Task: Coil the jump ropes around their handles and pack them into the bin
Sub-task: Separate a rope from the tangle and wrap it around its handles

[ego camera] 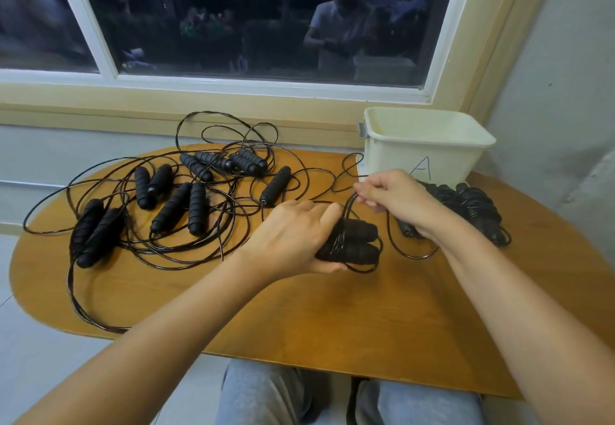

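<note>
My left hand (293, 236) grips a pair of black jump rope handles (357, 244) held side by side just above the wooden table (299, 308). Several turns of thin black rope wrap their left end. My right hand (396, 193) pinches the loose rope (347, 204) just above the handles, and a slack loop (411, 253) hangs to the right. The cream bin (429, 145) marked "A" stands at the table's back right, and its inside is not visible from here.
Several uncoiled jump ropes with black foam handles (173, 201) lie tangled across the left half of the table. A coiled black bundle (472, 211) lies in front of the bin, behind my right wrist. A window and sill run behind the table.
</note>
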